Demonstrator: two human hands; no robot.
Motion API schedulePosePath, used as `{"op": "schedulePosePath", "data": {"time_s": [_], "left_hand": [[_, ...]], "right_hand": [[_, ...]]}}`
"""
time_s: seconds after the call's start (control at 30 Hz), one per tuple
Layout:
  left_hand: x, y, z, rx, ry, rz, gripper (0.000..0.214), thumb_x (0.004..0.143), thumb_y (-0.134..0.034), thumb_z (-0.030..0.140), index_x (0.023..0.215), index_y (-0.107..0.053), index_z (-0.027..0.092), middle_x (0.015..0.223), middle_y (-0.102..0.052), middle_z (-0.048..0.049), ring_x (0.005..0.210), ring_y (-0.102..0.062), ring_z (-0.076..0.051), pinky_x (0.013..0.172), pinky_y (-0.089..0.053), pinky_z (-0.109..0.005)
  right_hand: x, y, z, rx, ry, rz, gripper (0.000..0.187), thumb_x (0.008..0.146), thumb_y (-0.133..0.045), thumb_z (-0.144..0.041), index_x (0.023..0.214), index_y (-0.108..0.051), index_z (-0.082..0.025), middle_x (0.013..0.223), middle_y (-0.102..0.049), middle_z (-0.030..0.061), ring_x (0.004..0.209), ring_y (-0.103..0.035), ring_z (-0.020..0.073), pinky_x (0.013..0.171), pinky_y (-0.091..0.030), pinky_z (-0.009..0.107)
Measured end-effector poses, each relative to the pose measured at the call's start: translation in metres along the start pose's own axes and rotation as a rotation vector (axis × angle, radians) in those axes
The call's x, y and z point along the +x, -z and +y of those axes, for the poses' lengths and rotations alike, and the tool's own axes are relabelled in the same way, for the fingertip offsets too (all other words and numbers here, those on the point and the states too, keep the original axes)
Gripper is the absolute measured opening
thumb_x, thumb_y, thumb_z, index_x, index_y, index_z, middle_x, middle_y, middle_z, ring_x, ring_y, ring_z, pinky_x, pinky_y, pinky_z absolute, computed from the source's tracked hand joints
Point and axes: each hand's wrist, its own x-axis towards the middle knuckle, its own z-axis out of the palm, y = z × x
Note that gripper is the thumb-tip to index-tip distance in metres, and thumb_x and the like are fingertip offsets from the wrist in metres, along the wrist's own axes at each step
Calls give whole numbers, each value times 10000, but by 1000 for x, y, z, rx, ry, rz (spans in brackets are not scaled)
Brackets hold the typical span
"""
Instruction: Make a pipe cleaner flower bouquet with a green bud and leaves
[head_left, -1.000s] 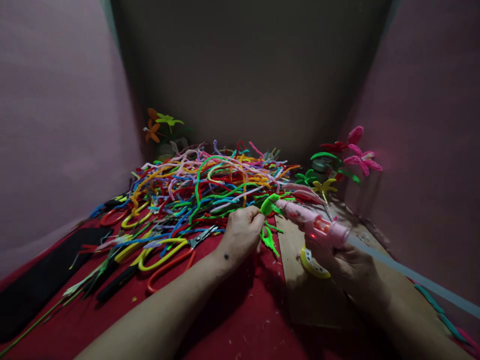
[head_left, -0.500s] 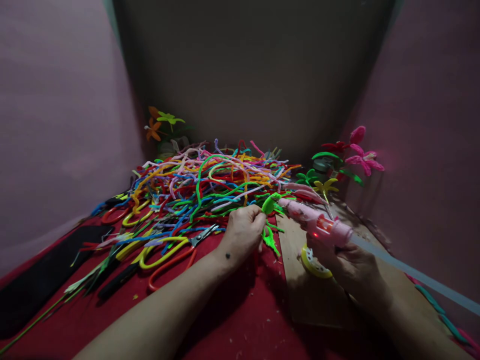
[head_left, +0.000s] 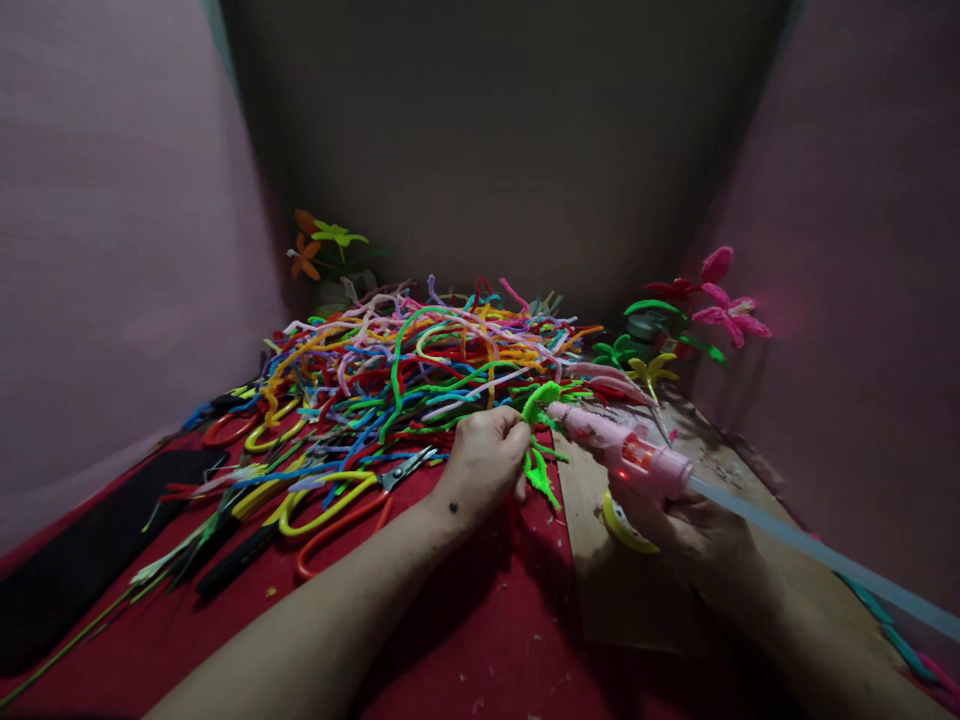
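Between the fingers of my left hand (head_left: pixel 487 450) is a bright green pipe cleaner leaf (head_left: pixel 541 402), pinched at its lower end. Another green leaf piece (head_left: pixel 540 478) hangs just below the fingers; whether it is joined to the first cannot be made out. My right hand (head_left: pixel 686 535) grips a pink glue gun (head_left: pixel 626 450) with a small red light lit on its side. Its nozzle points left and is at the upper leaf, apparently touching it. A long clear glue stick (head_left: pixel 810 555) sticks out of the gun's back end.
A heap of coloured pipe cleaners (head_left: pixel 450 350) lies ahead on the red cloth (head_left: pixel 480 640). Scissors (head_left: pixel 337 500) with yellow and orange handles lie left of my left hand. Under my right hand are a board (head_left: pixel 600 590) and a yellow tape roll (head_left: pixel 626 525). Pink flowers (head_left: pixel 727 315) stand at right.
The glue gun has shifted slightly left and down, with its nozzle now at the lower edge of the green leaf. My left hand has hardly moved.
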Motion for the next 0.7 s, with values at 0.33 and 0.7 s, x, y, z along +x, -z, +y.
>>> {"op": "schedulePosePath", "data": {"time_s": [0.33, 0.7], "left_hand": [[1, 0, -2, -28, 29, -14, 263, 771, -410, 239, 514, -435, 194, 316, -465, 60, 294, -378, -66, 413, -310, -193], [0, 0, 1, -44, 46, -15, 234, 764, -416, 228, 533, -440, 196, 313, -470, 67, 286, -388, -67, 414, -321, -191]], "right_hand": [[-2, 1, 1, -102, -96, -18, 214, 690, -649, -378, 549, -634, -218, 447, -559, -9, 395, -515, 165, 381, -464, 274], [-3, 1, 3, -89, -120, -34, 230, 707, -643, -358, 529, -615, -214, 446, -549, -9, 412, -511, 153, 379, -458, 249]]}}
